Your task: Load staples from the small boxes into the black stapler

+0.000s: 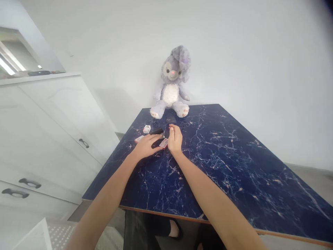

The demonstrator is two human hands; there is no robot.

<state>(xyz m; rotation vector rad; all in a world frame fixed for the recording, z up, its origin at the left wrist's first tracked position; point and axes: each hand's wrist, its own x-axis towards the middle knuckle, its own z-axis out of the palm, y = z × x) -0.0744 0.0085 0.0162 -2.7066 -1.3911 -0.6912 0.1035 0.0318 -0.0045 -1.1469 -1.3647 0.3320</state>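
My left hand lies over a long black object with a shiny metal end, which looks like a stapler; its fingers curl around it and hide much of it. Just below the thumb tip of that hand is a small red-and-white box. My right hand is held upright beside this box, its fingers closed together; whatever they pinch is too small to make out. Partly behind the left hand lies another red-and-white box. A small white box with dark print stands farther back on the left.
A grey plush rabbit sits at the far edge of the blue marbled table, against the wall. A small dark item lies before its feet. White cabinets with dark handles stand to the left.
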